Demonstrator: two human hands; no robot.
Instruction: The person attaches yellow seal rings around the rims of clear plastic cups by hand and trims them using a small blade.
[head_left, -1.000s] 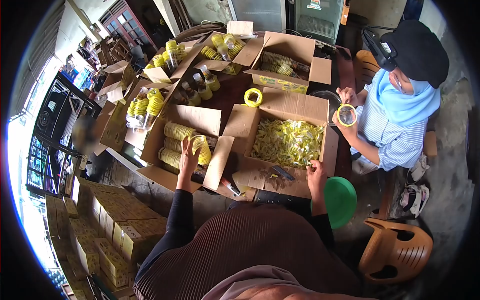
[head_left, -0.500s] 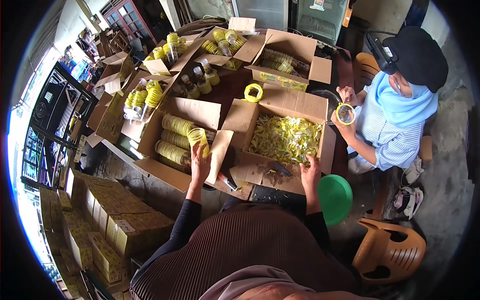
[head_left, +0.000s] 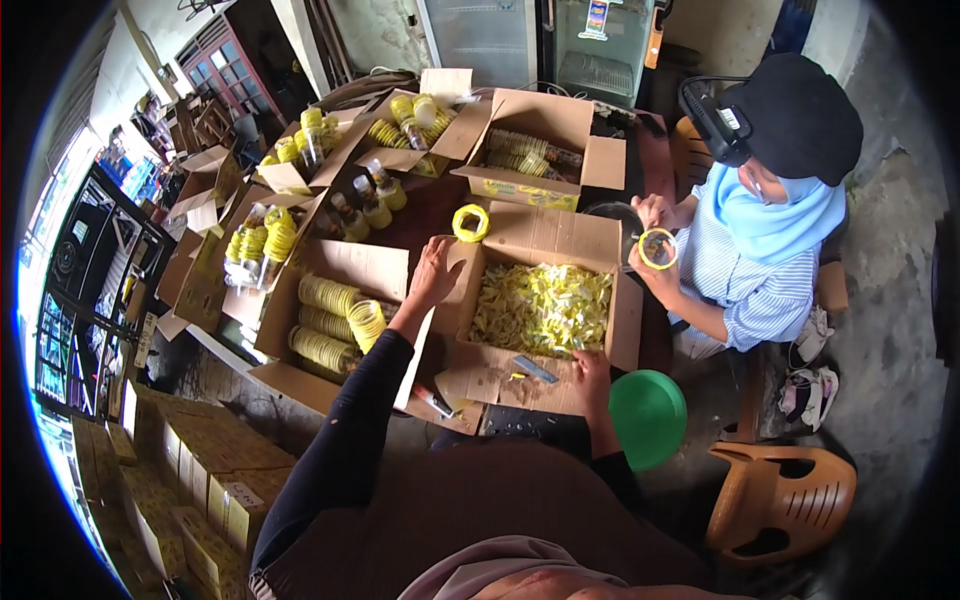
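My left hand (head_left: 435, 272) is open, fingers spread and nothing in them, over the side flap of a cardboard box (head_left: 555, 235). Just beyond its fingertips lies a yellow ring-shaped roll (head_left: 471, 223). My right hand (head_left: 590, 375) is at the near edge of that box, fingers pinched together; what they hold, if anything, is too small to make out. Small yellow-and-white packets (head_left: 545, 310) fill the box. A dark flat blade-like tool (head_left: 535, 369) rests on its front flap. Left of it, a second box holds stacked yellow-rimmed cups (head_left: 325, 295), with a clear yellow-rimmed cup (head_left: 366, 322) tilted on them.
Across to the right, a co-worker (head_left: 755, 230) holds a yellow-rimmed container (head_left: 657, 249). A green round lid or basin (head_left: 648, 420) sits beside my right arm. Bottles with yellow wrapping (head_left: 372, 203) and more boxes stand behind. An orange chair (head_left: 780, 500) is at lower right.
My left hand has let go of the yellow-rimmed cup on the stacks and reached forward and right toward the yellow roll. My right hand stays by the packet box. The view has shifted.
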